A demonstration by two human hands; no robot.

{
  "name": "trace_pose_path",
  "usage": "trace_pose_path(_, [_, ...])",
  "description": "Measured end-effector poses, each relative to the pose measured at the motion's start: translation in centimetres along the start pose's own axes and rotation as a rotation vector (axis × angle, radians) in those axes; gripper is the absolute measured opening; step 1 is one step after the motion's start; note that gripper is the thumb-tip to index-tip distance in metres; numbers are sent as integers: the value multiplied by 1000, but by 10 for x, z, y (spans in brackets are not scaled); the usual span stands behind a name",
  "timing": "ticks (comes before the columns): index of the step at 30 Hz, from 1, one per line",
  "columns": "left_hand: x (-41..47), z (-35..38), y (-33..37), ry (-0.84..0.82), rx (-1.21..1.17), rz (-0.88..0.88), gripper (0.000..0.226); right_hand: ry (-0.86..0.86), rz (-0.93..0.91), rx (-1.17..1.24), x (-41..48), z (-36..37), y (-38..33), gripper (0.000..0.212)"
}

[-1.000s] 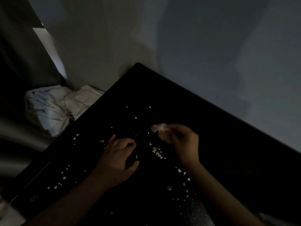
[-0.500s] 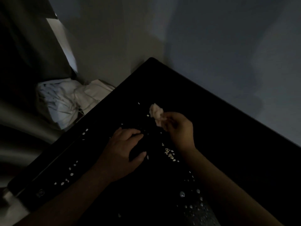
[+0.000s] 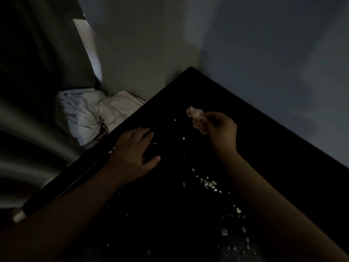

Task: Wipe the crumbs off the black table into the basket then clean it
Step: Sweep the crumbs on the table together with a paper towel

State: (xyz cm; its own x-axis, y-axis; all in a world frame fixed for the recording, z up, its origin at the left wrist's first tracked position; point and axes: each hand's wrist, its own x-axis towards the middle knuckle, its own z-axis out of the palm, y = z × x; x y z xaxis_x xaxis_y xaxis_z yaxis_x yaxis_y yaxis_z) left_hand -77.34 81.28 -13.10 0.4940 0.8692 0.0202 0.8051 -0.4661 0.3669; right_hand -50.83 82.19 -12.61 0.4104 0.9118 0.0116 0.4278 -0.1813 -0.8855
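The black table (image 3: 255,140) fills the lower right of this dim head view. Pale crumbs (image 3: 209,184) are scattered over it, with one cluster near the middle and more near the bottom edge. My left hand (image 3: 133,154) rests palm down on the table near its left edge, fingers spread and loosely bent. My right hand (image 3: 222,132) hovers over the far part of the table and pinches a crumpled pale tissue (image 3: 196,118). Beside the table's left edge stands a basket lined with a white bag (image 3: 81,114).
A grey wall rises behind the table's far edges. A dark curtain (image 3: 28,91) hangs at the left, with a bright slit of light beside it. Small shiny droplets or beads (image 3: 234,242) lie near the table's bottom edge.
My right hand has carried the tissue up and away toward the table's far corner. My left hand has slid left toward the table edge. The view has tilted a little.
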Motion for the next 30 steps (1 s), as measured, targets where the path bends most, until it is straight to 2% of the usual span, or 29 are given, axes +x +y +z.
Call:
trace_pose_path(3, [-1,2,-1,-12,19,7,78,-38,-24,-11,-12,7,10,10])
trace_pose_path(6, [0,2,-3,-28,38,27,79,-130,-15,60,-54,0,9,22])
trace_pose_path(10, [1,2,-7,-26,20,44,76,-201,42,140,-104,-14,1,16])
trace_pose_path(14, [2,-1,-8,-27,-11,83,74,-42,77,109,-68,-9,-20,11])
trace_pose_path(18, [1,-15,-15,1,-201,29,72,26,7,134,2,27,-43,7])
trace_pose_path(21, [-5,-26,-22,64,-196,73,65,-178,100,90,31,58,-44,18])
trace_pose_path(23, [-11,-31,-30,94,-181,87,60,-157,59,70,24,69,-34,17])
trace_pose_path(25, [-16,-39,-42,126,-180,66,55,-168,-13,38,0,66,-30,25])
trace_pose_path(27, [-23,-46,-55,159,-203,24,52,-270,-61,45,-37,58,-27,36])
trace_pose_path(30, [-39,-49,-69,155,-182,-11,54,-412,-102,89,-95,47,-26,35])
